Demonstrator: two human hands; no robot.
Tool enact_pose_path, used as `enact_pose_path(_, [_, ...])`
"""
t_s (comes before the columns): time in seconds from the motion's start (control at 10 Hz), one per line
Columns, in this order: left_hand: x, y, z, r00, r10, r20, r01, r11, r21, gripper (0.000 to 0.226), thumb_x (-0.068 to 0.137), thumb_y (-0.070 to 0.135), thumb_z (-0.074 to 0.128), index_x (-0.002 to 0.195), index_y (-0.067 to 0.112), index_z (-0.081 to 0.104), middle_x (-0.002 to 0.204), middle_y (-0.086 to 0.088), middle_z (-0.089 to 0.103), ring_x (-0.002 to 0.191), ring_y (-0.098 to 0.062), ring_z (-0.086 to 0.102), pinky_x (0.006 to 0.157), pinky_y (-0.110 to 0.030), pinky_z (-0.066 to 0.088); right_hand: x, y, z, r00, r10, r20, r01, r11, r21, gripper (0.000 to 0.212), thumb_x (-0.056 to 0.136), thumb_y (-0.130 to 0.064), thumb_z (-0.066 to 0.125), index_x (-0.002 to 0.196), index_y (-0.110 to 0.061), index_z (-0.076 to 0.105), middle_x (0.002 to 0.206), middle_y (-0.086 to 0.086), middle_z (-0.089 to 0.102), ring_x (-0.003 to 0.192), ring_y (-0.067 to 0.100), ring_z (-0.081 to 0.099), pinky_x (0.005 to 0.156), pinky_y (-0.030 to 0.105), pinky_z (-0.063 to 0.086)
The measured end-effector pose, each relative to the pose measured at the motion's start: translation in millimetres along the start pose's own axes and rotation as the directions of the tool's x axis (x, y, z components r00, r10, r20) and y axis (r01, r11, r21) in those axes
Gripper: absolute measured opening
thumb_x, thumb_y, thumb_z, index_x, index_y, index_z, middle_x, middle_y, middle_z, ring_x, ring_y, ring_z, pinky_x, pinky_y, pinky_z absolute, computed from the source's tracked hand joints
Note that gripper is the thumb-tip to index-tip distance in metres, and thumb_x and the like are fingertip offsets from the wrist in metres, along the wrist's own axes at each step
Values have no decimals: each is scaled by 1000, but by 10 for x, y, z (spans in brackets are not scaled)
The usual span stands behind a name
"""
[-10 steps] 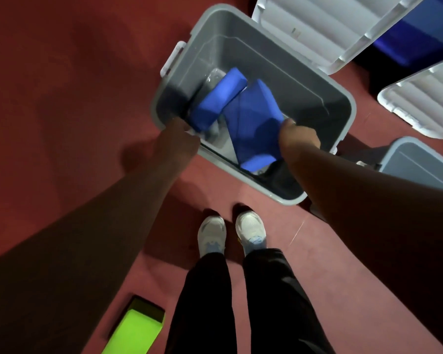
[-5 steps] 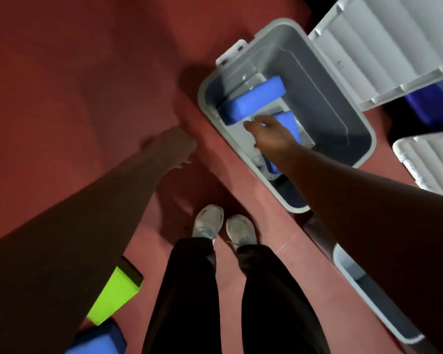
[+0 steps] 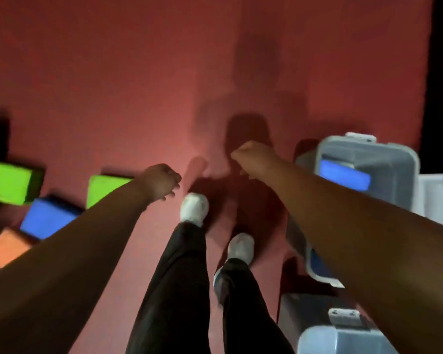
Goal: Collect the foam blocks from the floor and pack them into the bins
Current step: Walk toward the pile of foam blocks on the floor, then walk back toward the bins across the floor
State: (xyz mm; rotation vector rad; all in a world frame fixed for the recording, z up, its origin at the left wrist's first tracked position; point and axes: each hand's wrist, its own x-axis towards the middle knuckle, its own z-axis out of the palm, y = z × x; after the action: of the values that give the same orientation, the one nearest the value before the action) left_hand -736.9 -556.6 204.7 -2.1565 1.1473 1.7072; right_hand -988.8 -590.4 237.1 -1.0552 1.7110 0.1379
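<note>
Left hand (image 3: pixel 161 181), right hand (image 3: pixel 252 157): empty, fingers loosely curled. Floor blocks (image 3: pixel 8 181) at 9 o'clock; bin (image 3: pixel 368 147) at 3 o'clock, blue block (image 3: pixel 343 175) inside.

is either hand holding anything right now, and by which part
Nothing is held. The left hand and the right hand are both loosely curled and empty above the red floor.

— What do we have on the red floor (image 3: pixel 113 72)?
— The grey bin (image 3: pixel 394 154) stands on it. Well left of the bin, four foam blocks lie close together: the near green block (image 3: pixel 105 189), then the blue block (image 3: pixel 48 218), the orange block (image 3: pixel 7 247) and the far green block (image 3: pixel 8 181).
— And between?
— Our white shoes (image 3: pixel 193 208), between the bin and the near green block.
</note>
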Motion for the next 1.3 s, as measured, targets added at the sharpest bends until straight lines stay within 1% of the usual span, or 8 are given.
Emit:
enact_pose_path(0.2, [-327,-1801,-485,976,-215,-25,209,967,-144,22,104,18,52,102,5,70,107,-13,75,90,-29,71,80,-38,60,-58,-926,1404,970,-152,187,208,920,-331,33,98,-31,54,116,-9,71,117,16,72,107,36,68,81,30,52])
enact_pose_path(0.5, [-164,-3768,-1037,952,-306,-18,288,913,-290,28,102,18,54,112,-2,72,112,-17,75,97,-33,73,75,-34,57,-188,-1824,3463,880,-238,410,446,710,-545,20,96,-22,55,77,-20,60,88,13,62,101,39,68,79,38,54])
enact_pose_path(0.6, [-95,-4291,-1313,950,-314,-9,299,913,-278,28,101,20,56,110,-1,73,108,-15,76,102,-32,74,85,-39,61,-132,-2107,3991,884,-217,414,450,635,-628,21,98,-23,57,100,-11,74,110,18,72,112,36,65,74,23,47])
enact_pose_path(0.7, [16,-4756,-1633,946,-325,-16,317,932,-173,31,99,28,56,109,4,74,107,-13,76,100,-31,73,92,-42,60,-80,-2404,4422,876,-247,415,482,496,-722,29,94,-30,58,103,-11,77,106,18,74,104,36,67,81,35,54])
enact_pose_path(0.9, [312,-5423,-2193,956,-291,-26,280,939,-202,29,95,23,49,90,5,71,92,-11,78,91,-31,75,88,-43,61,35,-2876,4908,860,-200,469,509,325,-797,27,95,-28,60,114,-16,75,116,14,72,109,32,64,85,34,48])
enact_pose_path(1.1, [816,-5578,-2445,942,-329,-71,298,913,-278,37,92,36,56,99,2,70,99,-16,76,91,-35,74,84,-46,62,539,-2978,5151,850,-209,483,523,232,-820,35,93,-27,64,125,-13,70,128,15,68,120,32,61,94,33,45])
enact_pose_path(1.2, [1152,-5678,-2418,937,-290,-197,255,949,-184,55,82,50,53,106,1,61,119,-19,66,99,-37,62,79,-41,51,853,-2919,5298,845,-239,479,523,176,-834,34,89,-23,66,119,-8,72,123,18,70,117,35,63,96,36,48])
enact_pose_path(1.3, [1435,-5657,-2429,911,-300,-285,228,938,-260,63,89,41,69,138,3,54,137,-15,57,120,-34,59,95,-41,50,1209,-2834,5447,817,-282,503,551,124,-825,42,80,-21,68,120,-10,70,122,19,65,114,39,62,97,41,52])
